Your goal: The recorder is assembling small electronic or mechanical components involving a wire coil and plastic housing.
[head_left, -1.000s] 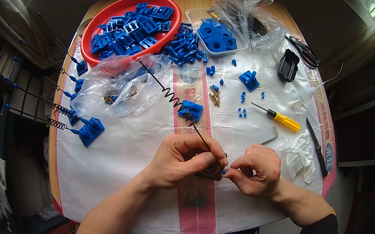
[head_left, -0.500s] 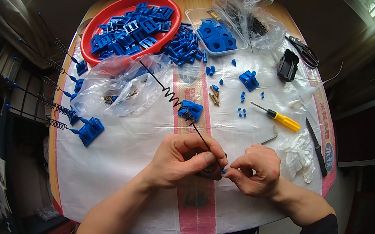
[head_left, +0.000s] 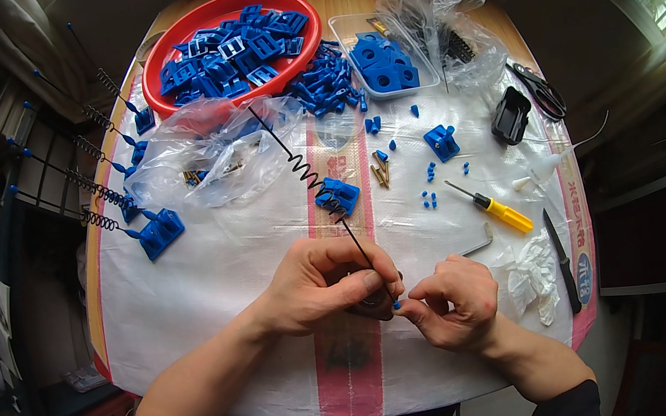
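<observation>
Grips in the left hand (head_left: 320,286) a thin black metal wire with a spring-like coil (head_left: 306,172), clamping thumb and forefinger together on its lower straight stretch, on the near side of the square blue plastic base with raised fittings (head_left: 344,196). Slants the wire away and leftward, with its coil crossing the base in this view; cannot tell contact there from mere overlap. Holds the right hand (head_left: 457,302) also nearer than the base and to its right, with thumb and forefinger close together at the tiny blue plastic cap (head_left: 397,305) on the wire's lower end; cannot tell a firm pinch from a light touch. Has under the left fingers a small dark object (head_left: 373,306), too covered to name. Has beyond the base, to the left, a round red plastic basin (head_left: 154,61) heaped with blue plastic parts (head_left: 234,52), and beyond it, to the right, a clear plastic tub (head_left: 400,92) of flat blue pieces with round holes (head_left: 383,61). Has to the right of the base some slim brass-coloured pins (head_left: 381,171), and, farther right and nearer, a yellow-handled screwdriver (head_left: 504,215) and a black-handled knife (head_left: 565,265).
</observation>
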Motion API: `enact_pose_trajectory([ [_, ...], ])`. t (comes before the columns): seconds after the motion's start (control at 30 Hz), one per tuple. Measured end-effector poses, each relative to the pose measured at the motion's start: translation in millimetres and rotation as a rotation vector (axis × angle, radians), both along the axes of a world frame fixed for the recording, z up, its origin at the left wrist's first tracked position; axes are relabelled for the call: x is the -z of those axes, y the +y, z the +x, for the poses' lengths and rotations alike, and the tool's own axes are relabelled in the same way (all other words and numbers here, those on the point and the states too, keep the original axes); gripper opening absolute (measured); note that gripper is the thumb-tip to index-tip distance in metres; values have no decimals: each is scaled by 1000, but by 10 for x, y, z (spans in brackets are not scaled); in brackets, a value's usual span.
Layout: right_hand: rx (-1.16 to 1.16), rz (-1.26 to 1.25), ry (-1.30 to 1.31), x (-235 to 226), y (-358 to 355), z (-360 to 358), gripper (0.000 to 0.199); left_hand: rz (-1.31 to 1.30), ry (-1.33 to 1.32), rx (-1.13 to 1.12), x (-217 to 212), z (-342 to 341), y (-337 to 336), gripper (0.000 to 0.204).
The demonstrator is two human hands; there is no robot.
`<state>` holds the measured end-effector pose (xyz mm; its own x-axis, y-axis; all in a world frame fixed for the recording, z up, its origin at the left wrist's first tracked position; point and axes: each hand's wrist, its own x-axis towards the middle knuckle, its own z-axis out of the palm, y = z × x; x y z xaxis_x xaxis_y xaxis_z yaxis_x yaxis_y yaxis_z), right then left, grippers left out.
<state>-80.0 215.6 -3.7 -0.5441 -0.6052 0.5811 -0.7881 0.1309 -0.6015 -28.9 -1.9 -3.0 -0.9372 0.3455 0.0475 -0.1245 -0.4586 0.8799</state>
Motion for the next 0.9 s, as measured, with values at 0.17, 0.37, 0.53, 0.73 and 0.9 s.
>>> enact_pose_trajectory([
  [0.17, 0, 0, 3, 9, 4, -1, 25, -11, 9, 3, 5, -8, -1, 11],
  [0.37, -6, 9, 12, 9, 9, -8, 24, 1, 22, 1, 22, -3, 1, 12],
  [0.53, -5, 3, 6, 17, 11, -2, 24, 3, -4, 1, -2, 0, 3, 12],
  [0.73, -7, 0, 10, 15, 9, -6, 24, 0, -2, 1, -7, -1, 4, 12],
  [0.9, -6, -8, 2, 18, 3, -1, 24, 24, 52, 8, 40, -8, 6, 14],
])
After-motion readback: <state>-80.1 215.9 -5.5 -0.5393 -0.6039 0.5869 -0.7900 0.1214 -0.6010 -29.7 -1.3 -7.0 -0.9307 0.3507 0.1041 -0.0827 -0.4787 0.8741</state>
